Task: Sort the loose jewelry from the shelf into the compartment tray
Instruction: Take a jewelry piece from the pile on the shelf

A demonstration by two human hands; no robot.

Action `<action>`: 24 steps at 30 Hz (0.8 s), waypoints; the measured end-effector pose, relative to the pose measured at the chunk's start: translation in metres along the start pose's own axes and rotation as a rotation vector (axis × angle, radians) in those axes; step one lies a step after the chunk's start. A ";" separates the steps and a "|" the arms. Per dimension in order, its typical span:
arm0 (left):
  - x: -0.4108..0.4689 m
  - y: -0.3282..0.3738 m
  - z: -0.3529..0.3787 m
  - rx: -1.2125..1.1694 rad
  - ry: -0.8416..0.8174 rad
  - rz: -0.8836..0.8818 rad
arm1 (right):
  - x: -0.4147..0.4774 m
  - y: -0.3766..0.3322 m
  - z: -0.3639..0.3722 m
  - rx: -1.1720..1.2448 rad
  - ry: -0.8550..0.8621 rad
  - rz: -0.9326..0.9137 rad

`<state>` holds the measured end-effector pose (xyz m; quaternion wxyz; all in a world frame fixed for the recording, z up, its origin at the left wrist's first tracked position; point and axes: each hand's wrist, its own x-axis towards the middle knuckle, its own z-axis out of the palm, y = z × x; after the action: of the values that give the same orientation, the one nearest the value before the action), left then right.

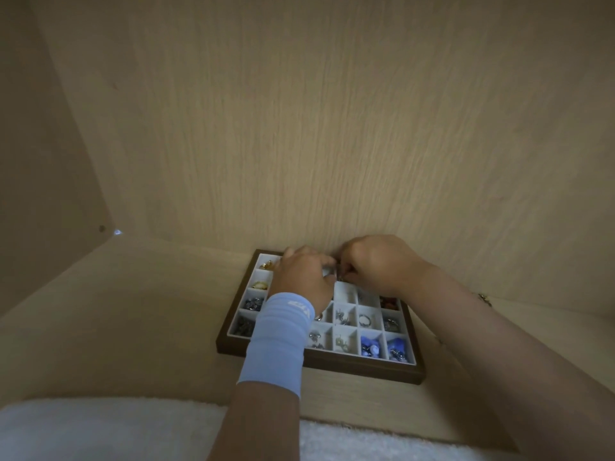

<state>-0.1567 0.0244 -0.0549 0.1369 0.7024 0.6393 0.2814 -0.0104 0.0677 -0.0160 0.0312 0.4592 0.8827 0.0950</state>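
while pinching a small silvery piece (pixel 340 277) between curled fingertips of left hand (pixel 301 277) and right hand (pixel 379 266), hovering over far-middle cells of the wooden compartment tray (pixel 366 369). pale blue sleeve (pixel 279 341) on left wrist, across the tray's near left. sorted already: blue stones (pixel 370 348) near right, a ring (pixel 366 319) mid right, gold pieces (pixel 261 285) far left. lying loose on the shelf (pixel 133 327) right of the tray, a small trinket (pixel 484 298). nearest, white fluffy cloth (pixel 100 427).
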 end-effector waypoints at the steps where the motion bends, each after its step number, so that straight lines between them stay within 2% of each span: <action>1: 0.000 -0.001 0.000 -0.004 0.001 -0.002 | 0.002 -0.001 0.002 -0.006 -0.007 0.004; 4: 0.000 -0.001 0.000 -0.020 0.004 -0.007 | 0.005 -0.001 0.002 0.026 -0.022 0.037; 12: -0.003 0.003 -0.001 -0.015 0.015 -0.003 | -0.007 0.013 -0.013 0.311 -0.064 0.133; 19: -0.007 0.010 0.001 0.003 -0.028 0.039 | -0.023 0.014 -0.009 0.308 -0.078 0.192; 24: -0.008 0.013 -0.001 0.062 -0.058 0.049 | -0.024 0.010 0.002 0.325 0.024 0.182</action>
<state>-0.1467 0.0145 -0.0491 0.1266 0.7296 0.6262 0.2441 0.0119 0.0542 -0.0166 -0.0626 0.5350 0.8415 -0.0411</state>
